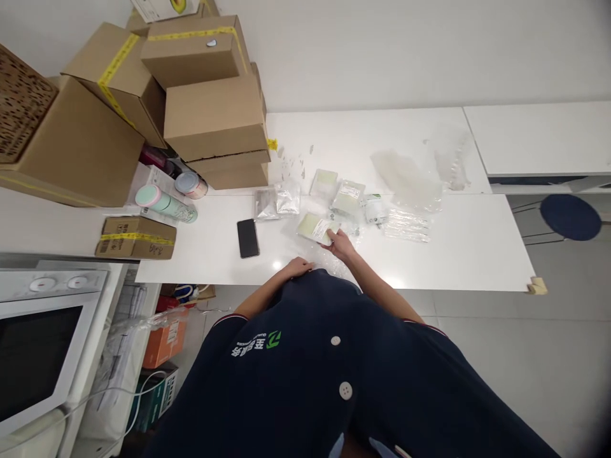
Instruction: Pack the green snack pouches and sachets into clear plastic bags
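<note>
My right hand (340, 245) is closed on a flat clear packet (312, 228) with a pale green part and a white printed label, just above the table. My left hand (300, 267) lies at the table's front edge, its fingers stretched loosely toward crumpled clear plastic (334, 262). Beyond the right hand lie a similar green packet (348, 196), a paler packet (324, 183) and a small white-and-green bundle (375, 208). Two clear bags (287, 198) with whitish contents are left of these. The packet's lower right corner is hidden by my fingers.
A black phone (248, 238) lies on the white table (468, 245). Clear plastic sheets (408, 181) spread at the right. Cardboard boxes (214, 114), a mint bottle (166, 203) and a tin (191, 185) stand left. A microwave (42, 343) and a blue stool (570, 217) flank the table.
</note>
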